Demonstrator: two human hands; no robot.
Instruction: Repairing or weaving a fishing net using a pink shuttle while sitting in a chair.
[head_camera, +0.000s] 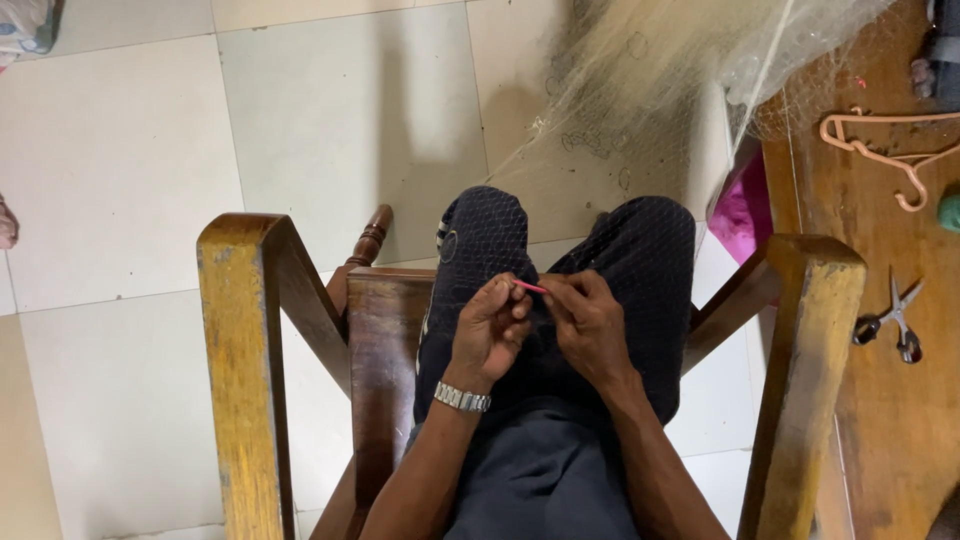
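Now your left hand (490, 328) and right hand (588, 322) pinch a pink needle (531, 288); fishing net (640, 90) drapes beyond, scissors (893, 322) well right.

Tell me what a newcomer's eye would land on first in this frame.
Both hands meet at centre over the lap: the left hand and right hand pinch a small pink tool against fine netting that spreads from the knees across the tiled floor. Worn wooden chair arms frame them; scissors lie at right.

A thin pink netting needle (531, 288) lies level above fine pale net (640, 90) draping the lap.
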